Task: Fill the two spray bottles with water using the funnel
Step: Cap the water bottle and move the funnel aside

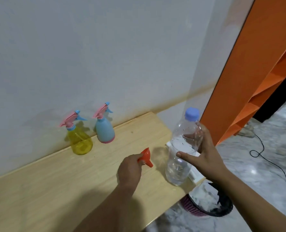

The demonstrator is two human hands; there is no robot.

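Two spray bottles stand by the wall on the wooden table [55,181]: a clear yellow spray bottle [80,141] on the left and a pale blue spray bottle [105,130] to its right, both with pink trigger heads screwed on. My left hand [130,169] grips a small orange funnel [146,157] low over the table, spout pointing right. My right hand [204,154] is wrapped around a clear plastic water bottle [183,148] with a blue cap, holding it upright near the table's right end. The bottle is partly filled with water.
A white block [195,177] lies at the table's right edge behind the water bottle. Below it on the marble floor stands a pink bin [207,208] with a black liner. A black cable [273,164] runs over the floor. An orange shelf [256,81] stands at the right.
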